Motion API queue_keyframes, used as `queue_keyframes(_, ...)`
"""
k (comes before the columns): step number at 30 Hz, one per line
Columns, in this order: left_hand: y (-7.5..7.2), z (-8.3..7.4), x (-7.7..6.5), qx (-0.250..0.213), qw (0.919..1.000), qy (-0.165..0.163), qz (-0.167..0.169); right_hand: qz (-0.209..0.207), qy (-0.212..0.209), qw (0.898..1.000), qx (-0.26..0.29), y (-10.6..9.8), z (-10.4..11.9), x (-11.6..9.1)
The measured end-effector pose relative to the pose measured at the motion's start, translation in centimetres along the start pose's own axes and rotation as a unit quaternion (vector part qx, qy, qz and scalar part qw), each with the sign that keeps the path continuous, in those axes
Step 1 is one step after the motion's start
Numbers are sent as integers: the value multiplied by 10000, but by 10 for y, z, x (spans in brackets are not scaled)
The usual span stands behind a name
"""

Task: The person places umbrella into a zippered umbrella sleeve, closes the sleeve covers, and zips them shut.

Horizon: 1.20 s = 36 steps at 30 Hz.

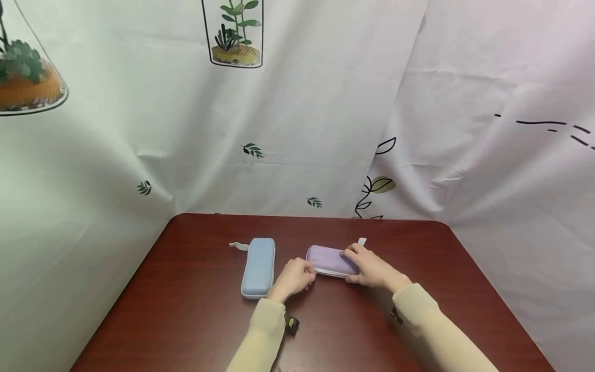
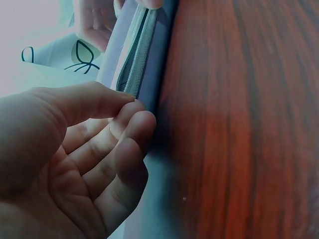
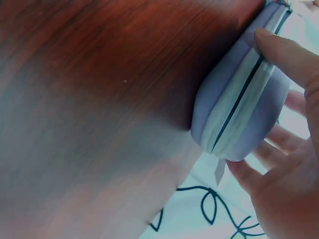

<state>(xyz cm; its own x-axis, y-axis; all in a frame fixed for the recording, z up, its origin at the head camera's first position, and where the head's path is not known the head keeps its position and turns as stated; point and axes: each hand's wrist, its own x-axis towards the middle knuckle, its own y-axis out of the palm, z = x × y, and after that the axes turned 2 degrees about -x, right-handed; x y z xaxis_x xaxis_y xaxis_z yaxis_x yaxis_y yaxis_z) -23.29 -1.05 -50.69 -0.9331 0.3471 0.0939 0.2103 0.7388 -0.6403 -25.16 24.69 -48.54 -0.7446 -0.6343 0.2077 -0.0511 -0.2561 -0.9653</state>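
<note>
A purple zippered case (image 1: 327,258) lies flat on the table, its long side with the white zipper facing me. My right hand (image 1: 373,267) grips its right end, thumb on the zipper side (image 3: 234,112) and fingers over the top. At the left front corner, my left hand (image 1: 293,278) pinches the end of the zipper (image 2: 134,64) between thumb and forefinger. The pull itself is hidden by those fingertips. Near them, in the left wrist view, the two zipper edges stand slightly apart. A white strap (image 1: 362,241) sticks out behind the case's right end.
A light blue case (image 1: 259,266) with a white strap (image 1: 239,246) lies left of my left hand, close to the forearm. The reddish-brown table (image 1: 186,320) ends at a white printed curtain (image 1: 297,129) behind and on both sides.
</note>
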Motion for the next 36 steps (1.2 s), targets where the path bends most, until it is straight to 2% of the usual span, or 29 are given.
queue_keyframes(4,2,1,0,112,9998,-61,-160,-17,73,9996,268,1,-3,-1)
queue_keyframes(11,7,0,1,196,9993,-56,-302,-179,142,9994,246,3,-2,-2)
queue_keyframes(17,8,-1,3,343,9986,68,-401,-368,375,9986,89,3,5,-1)
queue_keyframes(22,14,-6,4,800,9962,282,-215,-458,691,9965,-87,6,16,1)
queue_keyframes(25,20,-11,3,845,9953,482,-27,-560,867,9945,-157,9,25,1)
queue_keyframes(30,24,-16,3,623,9972,409,-7,-859,1052,9905,-222,11,37,5)
queue_keyframes(33,26,-18,3,653,9973,345,-18,-810,1222,9889,-252,11,42,5)
queue_keyframes(36,28,-18,2,804,9959,422,34,-718,1382,9873,-317,12,46,3)
